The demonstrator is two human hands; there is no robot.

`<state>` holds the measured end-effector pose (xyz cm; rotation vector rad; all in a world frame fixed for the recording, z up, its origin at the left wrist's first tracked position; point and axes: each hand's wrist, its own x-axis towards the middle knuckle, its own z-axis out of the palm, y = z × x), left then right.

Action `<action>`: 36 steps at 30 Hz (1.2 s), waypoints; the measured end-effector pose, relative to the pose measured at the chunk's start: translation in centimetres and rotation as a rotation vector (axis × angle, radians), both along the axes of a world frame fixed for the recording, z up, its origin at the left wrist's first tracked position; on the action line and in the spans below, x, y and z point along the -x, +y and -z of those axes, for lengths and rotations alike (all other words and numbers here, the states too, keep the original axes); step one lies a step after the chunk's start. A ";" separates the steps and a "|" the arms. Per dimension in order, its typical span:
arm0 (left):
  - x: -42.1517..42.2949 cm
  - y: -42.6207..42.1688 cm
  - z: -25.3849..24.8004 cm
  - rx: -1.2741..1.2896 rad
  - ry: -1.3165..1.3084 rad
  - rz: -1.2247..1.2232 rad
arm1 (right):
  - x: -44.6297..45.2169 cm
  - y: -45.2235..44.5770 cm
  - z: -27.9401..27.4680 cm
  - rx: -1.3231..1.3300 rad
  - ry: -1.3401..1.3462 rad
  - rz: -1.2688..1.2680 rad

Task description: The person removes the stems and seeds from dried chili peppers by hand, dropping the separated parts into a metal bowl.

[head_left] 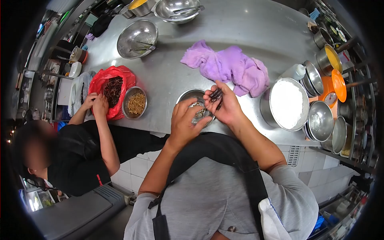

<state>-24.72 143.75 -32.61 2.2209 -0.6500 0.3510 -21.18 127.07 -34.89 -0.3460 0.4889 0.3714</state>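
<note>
Several dark, glossy pieces lie in the palm of my right hand, its fingers curled round them. My left hand is held over the left side of a small metal bowl, with its fingers spread and nothing visible in them. The bowl stands near the table's front edge, between and under my two hands. Some small pieces show inside it, but my hands hide part of it. A crumpled purple towel lies just beyond my right hand.
To the left, a co-worker's hands are at a red bag of dark dried pieces, beside a bowl of yellowish bits. A pot of white powder and stacked bowls stand right. A colander sits farther back on the metal table.
</note>
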 end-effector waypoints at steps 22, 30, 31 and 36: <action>-1.0 0.5 0.1 0.058 -0.064 0.009 | 0.9 3.0 -0.6 0.130 -0.071 -0.162; -1.7 8.9 5.3 0.229 0.085 -0.406 | -2.7 6.7 -2.3 0.096 -0.106 -0.237; -1.9 10.0 6.4 0.152 0.100 -0.434 | -3.4 8.1 -2.4 0.111 -0.092 -0.272; -2.6 13.4 10.4 -0.096 0.119 -0.394 | -7.9 16.8 -1.4 0.134 -0.039 -0.445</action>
